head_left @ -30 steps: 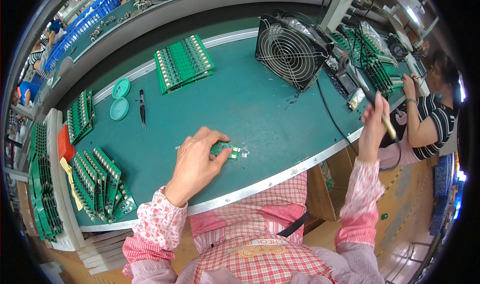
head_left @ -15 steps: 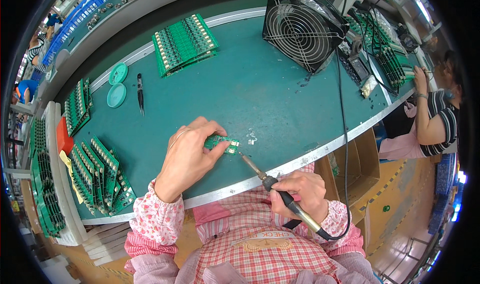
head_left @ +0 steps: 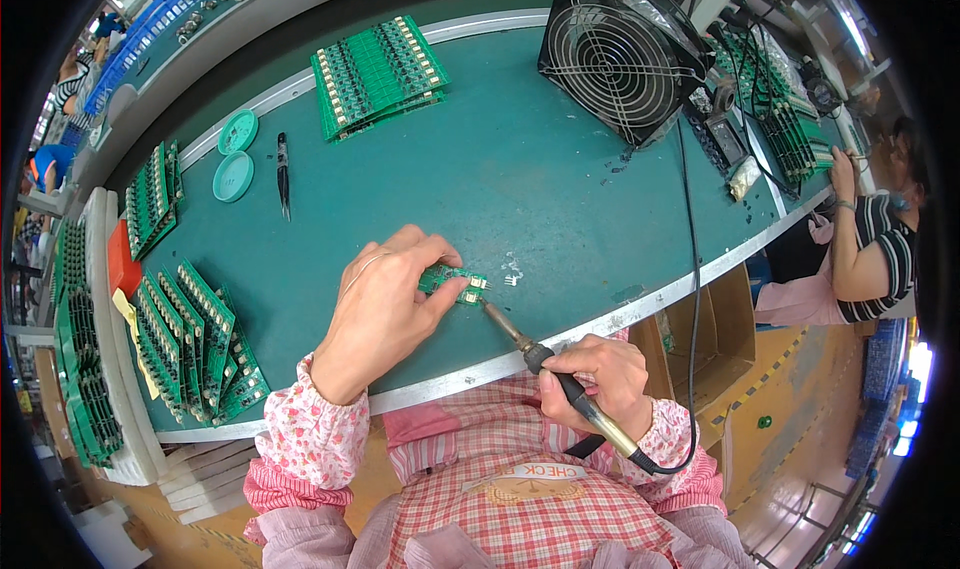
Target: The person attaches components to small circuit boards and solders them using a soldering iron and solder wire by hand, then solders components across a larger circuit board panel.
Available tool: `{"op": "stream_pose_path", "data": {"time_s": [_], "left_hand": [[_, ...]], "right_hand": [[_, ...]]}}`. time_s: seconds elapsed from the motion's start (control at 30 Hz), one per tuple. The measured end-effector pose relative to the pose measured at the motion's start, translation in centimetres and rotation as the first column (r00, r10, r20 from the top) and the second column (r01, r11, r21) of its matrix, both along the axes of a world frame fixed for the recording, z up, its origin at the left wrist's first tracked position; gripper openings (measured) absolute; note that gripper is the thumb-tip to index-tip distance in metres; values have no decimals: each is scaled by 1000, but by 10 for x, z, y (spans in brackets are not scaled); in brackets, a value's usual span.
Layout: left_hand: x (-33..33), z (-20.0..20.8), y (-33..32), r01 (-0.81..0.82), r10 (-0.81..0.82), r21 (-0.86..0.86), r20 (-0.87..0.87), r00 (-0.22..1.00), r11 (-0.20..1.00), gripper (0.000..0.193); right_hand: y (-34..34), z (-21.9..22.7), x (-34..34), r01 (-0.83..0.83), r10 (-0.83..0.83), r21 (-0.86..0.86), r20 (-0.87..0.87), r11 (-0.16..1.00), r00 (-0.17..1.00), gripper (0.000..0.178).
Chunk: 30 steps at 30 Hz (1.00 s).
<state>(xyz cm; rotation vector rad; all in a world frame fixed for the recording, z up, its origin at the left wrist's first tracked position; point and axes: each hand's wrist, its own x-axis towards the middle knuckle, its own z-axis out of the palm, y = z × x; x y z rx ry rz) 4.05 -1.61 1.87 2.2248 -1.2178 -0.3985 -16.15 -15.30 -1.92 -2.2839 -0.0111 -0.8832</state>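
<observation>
Between thumb and fingers, my left hand [head_left: 392, 294] grips a small green circuit board [head_left: 470, 287] with white connectors along its right end. My right hand [head_left: 602, 381] is closed round the black handle of a soldering iron [head_left: 566, 381]. The iron's metal tip reaches up and left to the board's right end; whether it touches cannot be made out. Just right of the board, a few small white pieces [head_left: 512, 273] lie on the green bench mat [head_left: 420, 189]. My palm and fingers cover the board's left part.
Stacked circuit boards lie at the back [head_left: 380, 77] and left [head_left: 195, 344]. Tweezers [head_left: 284, 176] lie beside two round green lids [head_left: 233, 176]. A black fan [head_left: 622, 64] stands at the back right. The iron's cord [head_left: 690, 239] crosses the bench's right side. Another person [head_left: 870, 239] sits at far right.
The view has shifted slightly. Both hands keep their grips, and the iron's tip stays by the board's right end.
</observation>
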Motion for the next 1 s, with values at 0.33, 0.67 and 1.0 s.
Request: {"op": "stream_pose_path", "data": {"time_s": [0.33, 0.67, 1.0], "left_hand": [[0, 0, -1, -6, 6, -4, -24, 1000, 1000, 18], [0, 0, 0, -7, 8, 15, -18, 1000, 1000, 18], [0, 0, 0, -6, 5, -11, -28, 1000, 1000, 18]], "right_hand": [[1, -1, 0, 8, -8, 20, -11, 1000, 1000, 21], [2, -1, -3, 28, -28, 35, -14, 999, 1000, 19], [3, -3, -4, 23, -22, 55, -18, 998, 1000, 20]]}}
